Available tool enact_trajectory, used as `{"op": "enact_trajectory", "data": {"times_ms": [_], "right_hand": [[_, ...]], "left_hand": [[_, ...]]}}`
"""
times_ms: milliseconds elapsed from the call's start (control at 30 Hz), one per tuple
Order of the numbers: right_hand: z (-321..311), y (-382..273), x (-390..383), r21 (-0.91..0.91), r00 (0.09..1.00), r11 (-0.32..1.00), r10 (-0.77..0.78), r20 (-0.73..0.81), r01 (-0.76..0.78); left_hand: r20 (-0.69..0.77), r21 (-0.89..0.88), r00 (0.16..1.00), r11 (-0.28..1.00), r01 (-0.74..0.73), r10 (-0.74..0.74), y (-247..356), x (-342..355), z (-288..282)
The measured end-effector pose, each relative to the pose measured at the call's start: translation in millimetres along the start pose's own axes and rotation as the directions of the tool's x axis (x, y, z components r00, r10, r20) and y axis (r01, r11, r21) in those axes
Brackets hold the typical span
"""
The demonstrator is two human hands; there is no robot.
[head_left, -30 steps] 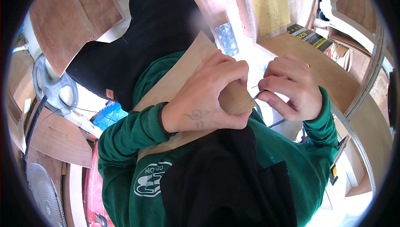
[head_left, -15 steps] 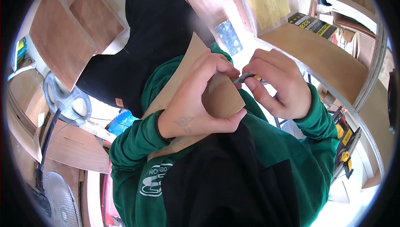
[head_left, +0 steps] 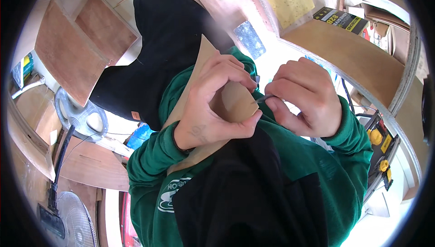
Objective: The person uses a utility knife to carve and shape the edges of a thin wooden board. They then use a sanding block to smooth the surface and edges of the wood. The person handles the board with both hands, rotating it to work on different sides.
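My left hand (head_left: 208,111) grips a thin tan sheet (head_left: 232,104), bending its near end into an open curl between thumb and fingers. The rest of the sheet runs beneath my left wrist, and a pointed corner rises behind the hand. Pinched in my right hand (head_left: 310,97) is a slim dark-grey tool (head_left: 264,98); most of it is hidden by my fingers, so its kind is unclear. Its narrow tip meets or nearly meets the sheet's right edge. Both hands are close together above my lap.
A curved wooden frame with a shelf (head_left: 349,49) stands to the right, bearing a dark box (head_left: 340,19). Wooden panels (head_left: 68,52) are at upper left. A fan (head_left: 74,220) sits at lower left. At right lies a black case with yellow latches (head_left: 378,145).
My left hand and the curled sheet have shifted slightly left and turned a little. The tool's tip has moved lower along the sheet's right edge. Both hands keep their holds.
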State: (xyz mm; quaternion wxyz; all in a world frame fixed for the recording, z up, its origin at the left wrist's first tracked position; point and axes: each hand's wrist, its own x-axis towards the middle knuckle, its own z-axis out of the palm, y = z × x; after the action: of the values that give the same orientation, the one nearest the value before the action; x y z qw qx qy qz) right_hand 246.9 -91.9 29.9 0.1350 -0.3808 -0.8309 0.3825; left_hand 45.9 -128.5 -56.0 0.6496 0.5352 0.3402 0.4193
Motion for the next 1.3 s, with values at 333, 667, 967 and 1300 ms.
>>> {"op": "enact_trajectory", "data": {"times_ms": [333,667,967,1300], "right_hand": [[9.6,9.7,1.9,-0.244,1.0,0.97,0.005,-0.002,-0.006],[7.0,6.8,2.4,-0.316,1.0,0.948,-0.019,0.013,0.022],[-9.1,-1.2,-0.9,-0.19,0.994,0.979,-0.063,0.088,0.078],[53.6,64.7,22.4,0.868,0.718,0.281,0.686,0.115,-0.408]], "left_hand": [[-0.038,-0.118,0.996,0.99,0.079,-0.084,-1.2,-3.6,4.6],[-0.014,-0.137,0.993,0.984,0.114,-0.117,-0.2,-2.9,6.5],[0.057,-0.073,0.996,0.994,0.076,-0.072,1.3,2.3,0.8],[-0.057,-0.442,0.996,0.896,0.036,-0.068,8.8,-6.2,-57.7]]}}
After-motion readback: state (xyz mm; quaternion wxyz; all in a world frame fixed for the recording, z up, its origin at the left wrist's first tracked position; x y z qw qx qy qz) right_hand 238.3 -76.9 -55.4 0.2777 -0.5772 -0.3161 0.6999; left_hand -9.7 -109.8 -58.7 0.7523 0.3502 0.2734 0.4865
